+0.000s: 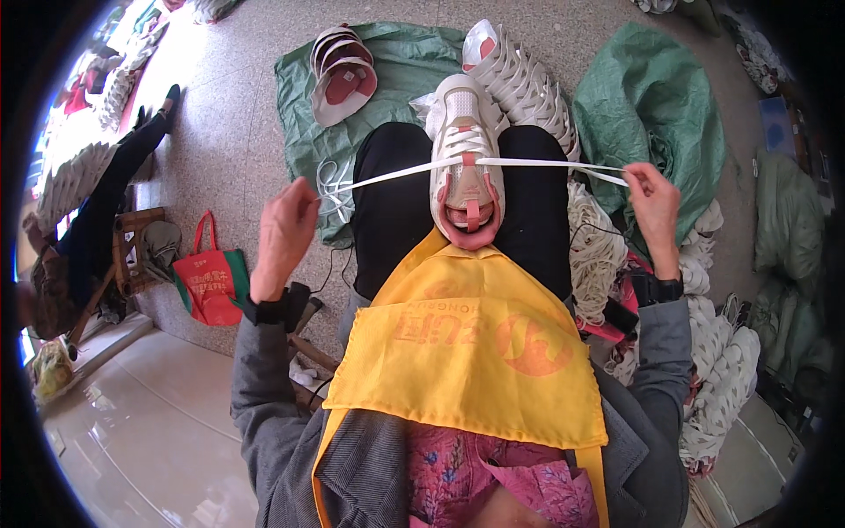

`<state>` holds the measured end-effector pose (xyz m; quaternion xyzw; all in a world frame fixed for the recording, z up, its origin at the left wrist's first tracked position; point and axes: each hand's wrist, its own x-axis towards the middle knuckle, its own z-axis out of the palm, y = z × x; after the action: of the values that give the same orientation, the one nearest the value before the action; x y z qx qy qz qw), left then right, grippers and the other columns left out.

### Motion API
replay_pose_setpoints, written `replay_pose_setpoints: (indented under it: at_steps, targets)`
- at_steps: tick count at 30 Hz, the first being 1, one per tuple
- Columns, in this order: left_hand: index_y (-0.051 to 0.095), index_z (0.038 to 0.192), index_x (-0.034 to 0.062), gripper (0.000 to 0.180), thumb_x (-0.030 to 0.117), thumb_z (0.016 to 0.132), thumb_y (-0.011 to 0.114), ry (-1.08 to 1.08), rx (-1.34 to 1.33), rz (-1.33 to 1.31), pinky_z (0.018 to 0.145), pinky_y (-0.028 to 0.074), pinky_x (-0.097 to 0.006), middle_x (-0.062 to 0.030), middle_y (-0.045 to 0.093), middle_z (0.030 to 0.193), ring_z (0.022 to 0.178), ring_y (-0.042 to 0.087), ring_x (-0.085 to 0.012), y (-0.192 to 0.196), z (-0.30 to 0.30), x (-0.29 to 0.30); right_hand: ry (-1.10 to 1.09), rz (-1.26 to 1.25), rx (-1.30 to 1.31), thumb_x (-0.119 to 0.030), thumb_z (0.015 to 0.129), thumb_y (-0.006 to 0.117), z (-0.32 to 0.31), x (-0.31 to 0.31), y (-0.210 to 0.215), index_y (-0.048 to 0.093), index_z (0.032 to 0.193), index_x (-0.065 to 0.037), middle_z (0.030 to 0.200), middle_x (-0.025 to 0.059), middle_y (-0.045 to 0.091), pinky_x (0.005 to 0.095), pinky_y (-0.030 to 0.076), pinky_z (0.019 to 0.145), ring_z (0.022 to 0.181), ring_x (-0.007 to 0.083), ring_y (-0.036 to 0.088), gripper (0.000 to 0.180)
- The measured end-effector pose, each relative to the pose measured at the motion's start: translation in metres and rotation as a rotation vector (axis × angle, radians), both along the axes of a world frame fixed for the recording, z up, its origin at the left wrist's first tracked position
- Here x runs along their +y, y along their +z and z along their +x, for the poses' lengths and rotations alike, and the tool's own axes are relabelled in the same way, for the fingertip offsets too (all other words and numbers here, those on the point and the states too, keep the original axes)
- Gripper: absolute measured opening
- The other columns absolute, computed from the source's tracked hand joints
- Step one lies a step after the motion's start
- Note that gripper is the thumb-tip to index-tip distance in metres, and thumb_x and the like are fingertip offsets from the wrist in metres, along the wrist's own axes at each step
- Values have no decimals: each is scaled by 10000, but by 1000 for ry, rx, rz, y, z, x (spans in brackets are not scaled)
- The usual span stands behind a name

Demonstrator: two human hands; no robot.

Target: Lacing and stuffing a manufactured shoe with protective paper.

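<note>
A white sneaker [466, 189] with pink lining lies between my knees, its toe pointing away from me. White lace [546, 162] runs through its lower eyelets and stretches out sideways from the tongue in both directions. At the left, my left hand [287, 231] is closed on one lace end. On the opposite side, my right hand [653, 201] pinches the other end between thumb and fingers. The lace is taut on both sides. A yellow apron [466, 343] covers my lap up to the shoe's heel.
Shoe uppers [345, 88] lie on a green sheet [396, 53] ahead, beside a row of white shoes [528, 88]. A green sack [651, 123] is at the right, above bundled laces [594, 255]. More shoes [726, 387] are piled near my right arm. A red bag [211, 282] stands left.
</note>
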<state>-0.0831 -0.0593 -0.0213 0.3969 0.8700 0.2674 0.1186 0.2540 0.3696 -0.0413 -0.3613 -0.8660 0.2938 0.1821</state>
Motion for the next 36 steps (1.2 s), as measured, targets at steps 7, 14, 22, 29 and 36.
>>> replay_pose_setpoints:
  at_steps: [7,14,22,29,36]
  targets:
    - [579,884,8,88,46,896,658,218,80,-5,568,446,-342,-95,557,650,584,528,-158,-21,-67,-85,-174,-156,8,-38,962,654,58,54,-12,701,1054,0,858,27,705,233,528,551,669,85,662,110]
    - [568,876,19,133,90,921,671,320,78,-53,564,422,-313,-41,523,647,600,479,-113,-19,-110,-124,-167,-176,52,-12,975,616,100,100,-24,702,1103,17,892,52,715,259,579,624,725,123,698,157]
    - [568,882,3,142,85,922,677,298,202,-143,595,458,-352,-103,572,677,597,537,-194,-7,-117,-115,-224,-113,-114,-73,975,639,110,115,-25,705,1049,13,814,55,707,260,567,578,674,119,696,131]
    - [594,889,-8,134,41,847,711,156,241,-122,628,493,-370,-132,612,708,637,614,-247,-13,-129,-105,-140,-254,-232,-160,958,679,82,89,-45,700,920,12,723,52,690,258,537,507,570,119,666,177]
    - [663,941,-6,87,55,886,692,88,302,8,619,494,-321,-119,675,734,652,634,-148,51,-146,-17,183,-679,-126,-144,985,655,-18,52,6,690,958,-1,803,36,683,240,536,567,633,87,640,149]
